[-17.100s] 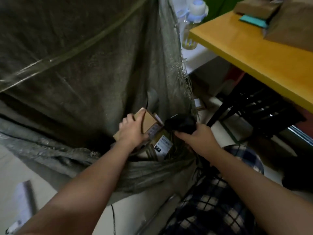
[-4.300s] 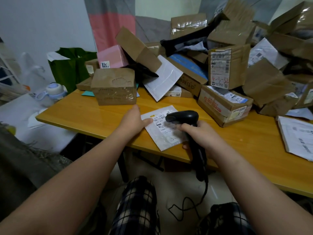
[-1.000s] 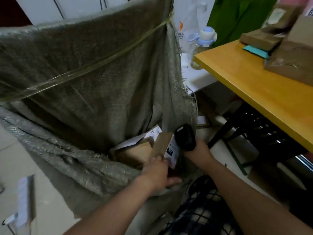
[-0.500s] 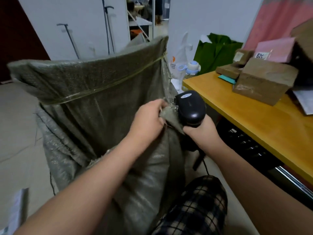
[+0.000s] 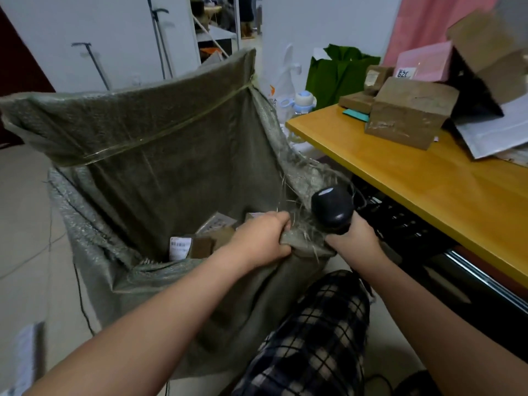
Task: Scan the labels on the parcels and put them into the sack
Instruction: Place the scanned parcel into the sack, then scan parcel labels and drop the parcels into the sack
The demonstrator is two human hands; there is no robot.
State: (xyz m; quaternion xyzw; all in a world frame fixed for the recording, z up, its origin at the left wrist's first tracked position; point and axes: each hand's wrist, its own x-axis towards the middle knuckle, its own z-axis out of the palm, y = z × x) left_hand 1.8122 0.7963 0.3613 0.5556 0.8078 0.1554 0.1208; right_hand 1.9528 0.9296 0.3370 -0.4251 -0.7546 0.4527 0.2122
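Left hand (image 5: 261, 238) fisted on sack (image 5: 171, 172) rim, likely holding mouth open; right hand (image 5: 354, 242), at its 3 o'clock, clamped round scanner (image 5: 331, 208). Parcels (image 5: 203, 245) lay inside.

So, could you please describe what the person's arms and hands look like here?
The left forearm and right forearm are bare to the frame edge, with no sleeves in view. The left hand and right hand wear no gloves, and no watch, ring or wristband shows. Below them are dark checked trousers.

White label (image 5: 406, 72) on pink box (image 5: 428, 60) reads "62C", barcode label (image 5: 179, 247) in sack (image 5: 143, 110) illegible
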